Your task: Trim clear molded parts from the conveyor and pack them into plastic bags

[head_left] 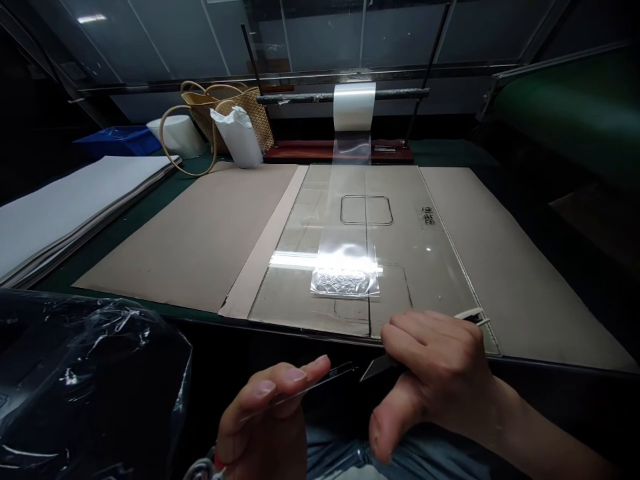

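In my right hand [435,360] is a utility knife [377,366], fingers wrapped round its body. Its bare blade points left, and the pale tail end shows beyond my knuckles. My left hand [273,407] grips a thin clear flat piece [313,388] by its edges, tilted up to the right. The knife tip is close to that piece's far end, with a small gap between them. Both hands are in front of the table's near edge, above my lap. Behind them, a strip of clear film [350,233] lies across a glass sheet [440,267] on the table.
A film roll [354,107] hangs on a rod stand at the back. Brown card [195,227] lies left of the glass. Further left are stacked white sheets [75,193], a woven basket [257,113], a white roll [237,137] and a dark plastic bag [90,387].
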Demonstrator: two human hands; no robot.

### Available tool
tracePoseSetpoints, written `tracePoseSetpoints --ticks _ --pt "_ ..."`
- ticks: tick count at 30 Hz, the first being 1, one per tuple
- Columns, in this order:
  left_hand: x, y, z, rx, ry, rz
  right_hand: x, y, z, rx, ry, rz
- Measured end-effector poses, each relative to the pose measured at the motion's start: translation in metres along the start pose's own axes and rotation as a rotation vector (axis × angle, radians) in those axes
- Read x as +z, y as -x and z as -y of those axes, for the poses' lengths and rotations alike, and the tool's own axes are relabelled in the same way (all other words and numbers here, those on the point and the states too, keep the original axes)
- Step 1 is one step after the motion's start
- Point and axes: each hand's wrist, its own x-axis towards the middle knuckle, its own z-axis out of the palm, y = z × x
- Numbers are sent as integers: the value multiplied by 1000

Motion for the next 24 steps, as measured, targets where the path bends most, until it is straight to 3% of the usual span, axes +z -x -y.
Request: tracePoseSetpoints --ticks 9,18,24 --pt "-10 3 4 5 6 62 -3 -4 1 -3 20 14" --pt "5 -4 3 0 -11 -93 1 -3 0 -6 -6 37" --pt "-1 2 7 -23 -7 -47 3 0 0 8 -65 76"
